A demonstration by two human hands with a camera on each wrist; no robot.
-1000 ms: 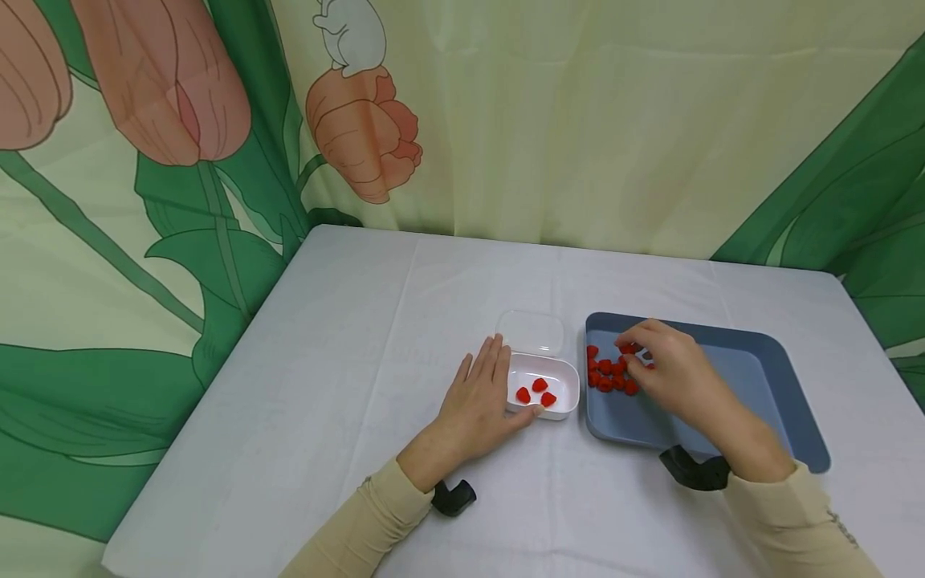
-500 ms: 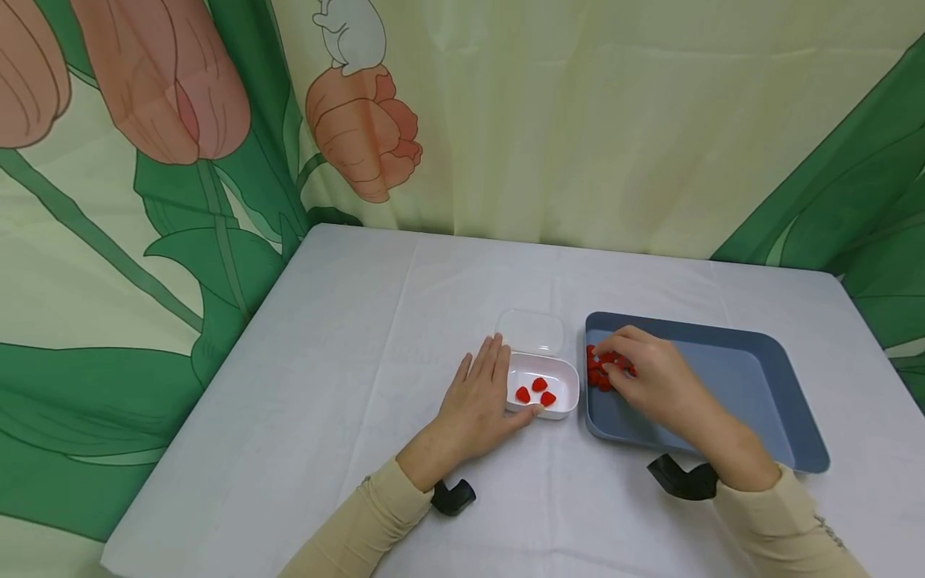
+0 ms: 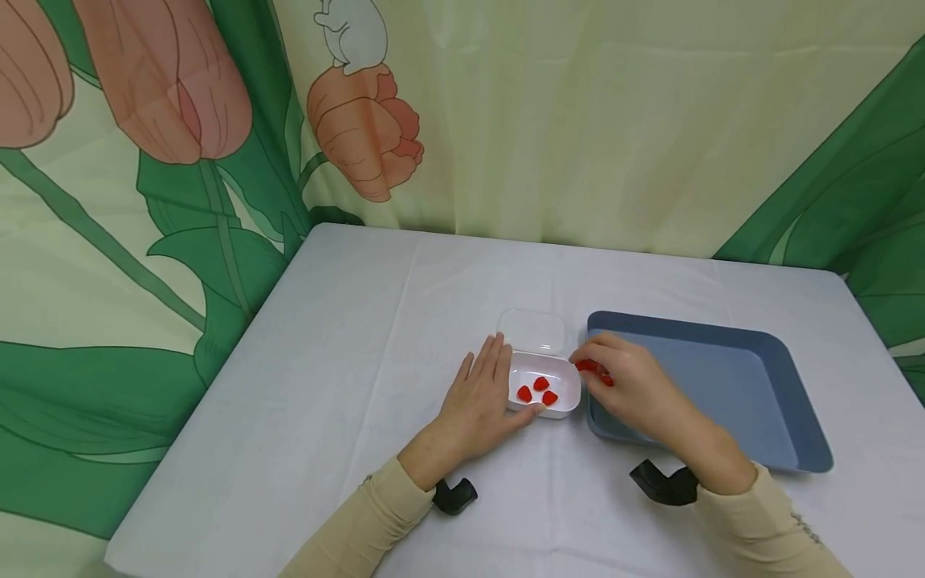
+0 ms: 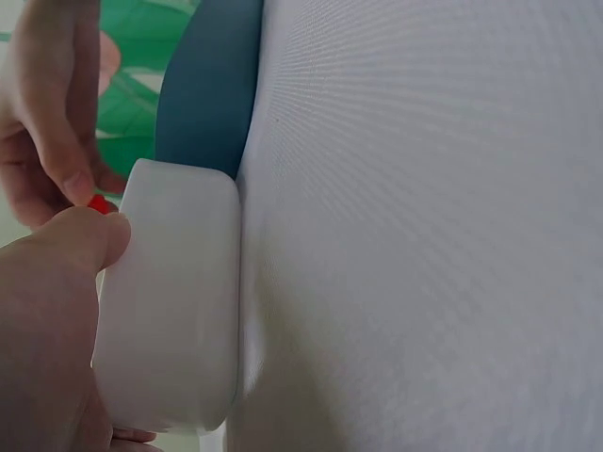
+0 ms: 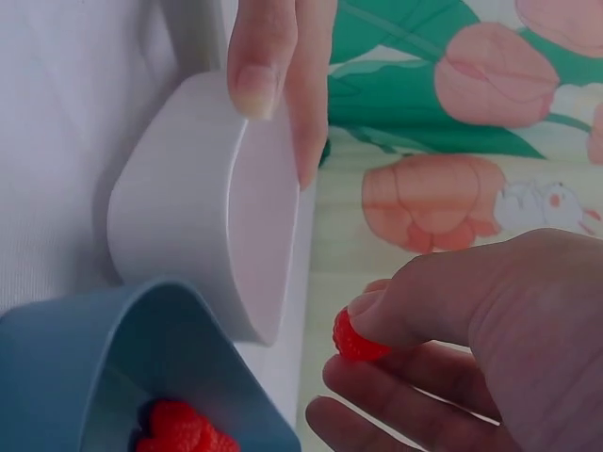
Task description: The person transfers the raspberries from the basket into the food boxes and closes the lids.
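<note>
My right hand [image 3: 636,389] pinches a red raspberry [image 5: 353,339] between thumb and fingers. In the head view it hovers over the left end of the blue-grey tray [image 3: 730,377], close to the small white box [image 3: 568,389]. Inside that box lie three raspberries [image 3: 541,384]. More raspberries [image 5: 184,433] are gathered at the tray's left end, mostly behind the right hand in the head view. With fingers stretched out along the box's left side, my left hand [image 3: 473,401] rests its thumb on the near rim.
A clear plastic lid [image 3: 532,330] lies just behind the white box on the white-covered table [image 3: 347,385]. The tray stands close to the box's right side. A printed curtain [image 3: 578,120] hangs behind the table.
My right hand has moved left across the tray, from over the raspberries to beside the white box, with a raspberry between its fingers. The left hand has stayed at the box.
</note>
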